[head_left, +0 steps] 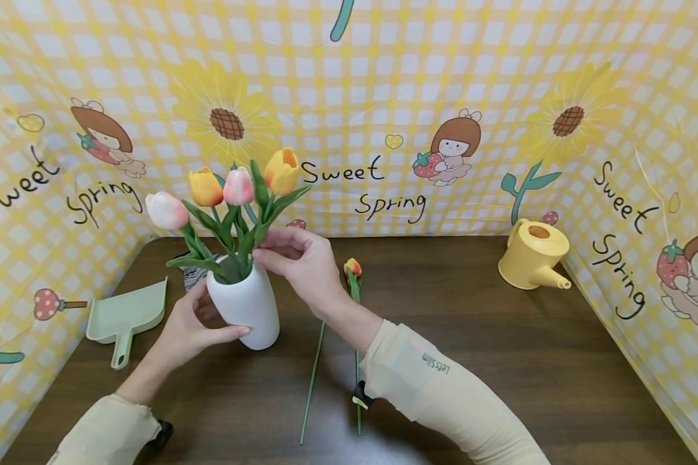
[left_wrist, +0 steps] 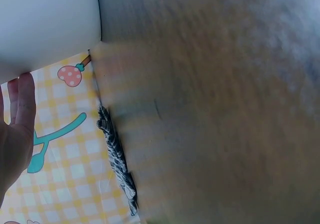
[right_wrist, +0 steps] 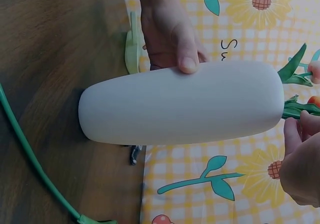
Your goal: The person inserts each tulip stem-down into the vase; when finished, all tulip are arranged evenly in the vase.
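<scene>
A white vase (head_left: 247, 313) stands on the brown table, several artificial tulips in its mouth. Their blooms include a white-pink tulip (head_left: 167, 210), an orange tulip (head_left: 205, 187), a pink tulip (head_left: 238, 186) and a yellow-orange tulip (head_left: 282, 171). My left hand (head_left: 189, 326) grips the vase from the left, thumb on its near side. At the rim, my right hand (head_left: 311, 265) pinches green tulip stem or leaf below the yellow-orange bloom; the right wrist view shows these fingertips beside the vase mouth (right_wrist: 277, 96). Another orange tulip (head_left: 353, 267) lies on the table, partly hidden by the right forearm.
A second green stem (head_left: 312, 387) lies left of the loose tulip, its top hidden. A pale green dustpan (head_left: 128, 313) is at the left, and a yellow watering can (head_left: 532, 255) at the back right. Dark patterned cloth (left_wrist: 117, 159) lies behind the vase. Checked fabric walls enclose the table.
</scene>
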{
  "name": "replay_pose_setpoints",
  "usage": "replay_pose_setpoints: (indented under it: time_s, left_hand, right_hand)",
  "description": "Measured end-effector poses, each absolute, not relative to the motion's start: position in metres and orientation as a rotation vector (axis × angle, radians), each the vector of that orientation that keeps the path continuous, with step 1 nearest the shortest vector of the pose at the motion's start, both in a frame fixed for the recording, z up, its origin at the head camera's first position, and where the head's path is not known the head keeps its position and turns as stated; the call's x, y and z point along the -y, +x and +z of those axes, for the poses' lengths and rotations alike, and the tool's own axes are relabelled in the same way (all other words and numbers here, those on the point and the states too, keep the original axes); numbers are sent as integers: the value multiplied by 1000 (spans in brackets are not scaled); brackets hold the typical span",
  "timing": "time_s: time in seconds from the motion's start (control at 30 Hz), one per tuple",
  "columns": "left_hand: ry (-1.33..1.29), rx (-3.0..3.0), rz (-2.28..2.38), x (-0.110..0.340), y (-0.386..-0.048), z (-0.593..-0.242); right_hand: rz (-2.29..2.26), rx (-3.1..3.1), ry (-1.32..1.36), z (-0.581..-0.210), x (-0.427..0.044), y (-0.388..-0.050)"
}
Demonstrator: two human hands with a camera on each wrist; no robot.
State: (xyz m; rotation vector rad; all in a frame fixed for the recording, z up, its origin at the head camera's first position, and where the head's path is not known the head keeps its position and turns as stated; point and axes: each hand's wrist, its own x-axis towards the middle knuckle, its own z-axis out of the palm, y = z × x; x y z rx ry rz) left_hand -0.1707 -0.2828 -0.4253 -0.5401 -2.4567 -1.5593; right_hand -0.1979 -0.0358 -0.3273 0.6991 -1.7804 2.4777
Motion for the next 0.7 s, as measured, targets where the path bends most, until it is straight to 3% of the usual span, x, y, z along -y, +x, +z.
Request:
replay_pose_setpoints:
  time_s: [0.4, 0.7]
  left_hand:
    - [-548, 2452, -1555, 283, -170, -426]
    - [-534, 2461, -1548, 282, -170, -426]
  right_hand:
    - [2494, 1818, 672, -336, 22, -200]
    - [2597, 1817, 563, -355, -28, -204]
